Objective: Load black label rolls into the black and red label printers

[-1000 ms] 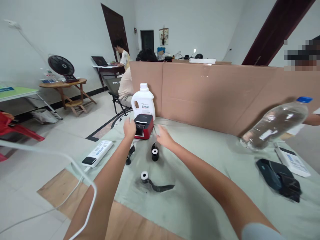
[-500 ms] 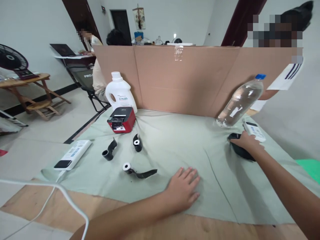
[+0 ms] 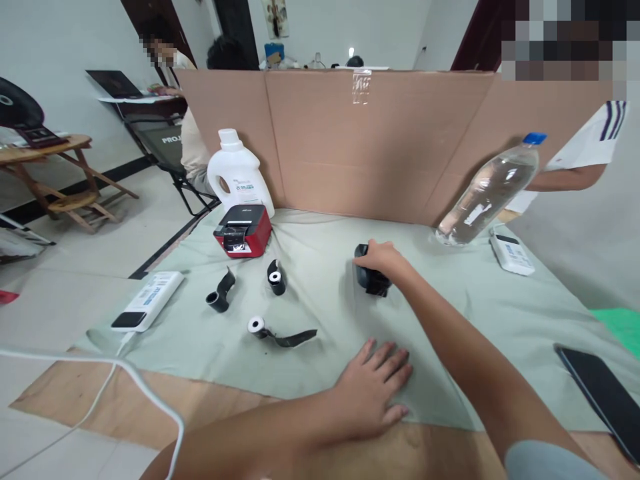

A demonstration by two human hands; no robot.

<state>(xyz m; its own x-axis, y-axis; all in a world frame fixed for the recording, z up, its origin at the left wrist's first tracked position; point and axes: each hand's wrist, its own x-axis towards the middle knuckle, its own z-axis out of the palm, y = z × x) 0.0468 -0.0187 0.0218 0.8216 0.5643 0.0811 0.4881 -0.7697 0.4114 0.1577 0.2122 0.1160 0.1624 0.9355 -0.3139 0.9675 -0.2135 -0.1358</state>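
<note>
My left hand (image 3: pixel 373 390) lies flat near the front edge of the green cloth (image 3: pixel 320 293), fingers spread, with nothing in it. Around a black boxy device (image 3: pixel 367 277), at mid-table, my right hand (image 3: pixel 389 259) is closed from the right and above. A dark flap shows at the device's lower side; its exact kind is unclear. To the left are a black roll (image 3: pixel 219 299) with a loose strip, another roll (image 3: pixel 277 281) with a white core, and a third roll (image 3: pixel 257 327) whose black strip trails right. Behind them stands a red-and-black label printer (image 3: pixel 250 233).
A white jug (image 3: pixel 240 173) stands by the cardboard screen (image 3: pixel 350 147). At right are a tilted water bottle (image 3: pixel 493 190), a white power bank (image 3: pixel 513 253) and a phone (image 3: pixel 597 387). Another power bank (image 3: pixel 147 303) trails a white cable (image 3: pixel 135 387). A person's sleeve (image 3: pixel 585 137) shows behind.
My right hand has carried the black device leftward from the right side to mid-table. My left hand stays flat on the cloth. The view has shifted slightly, and the phone now shows.
</note>
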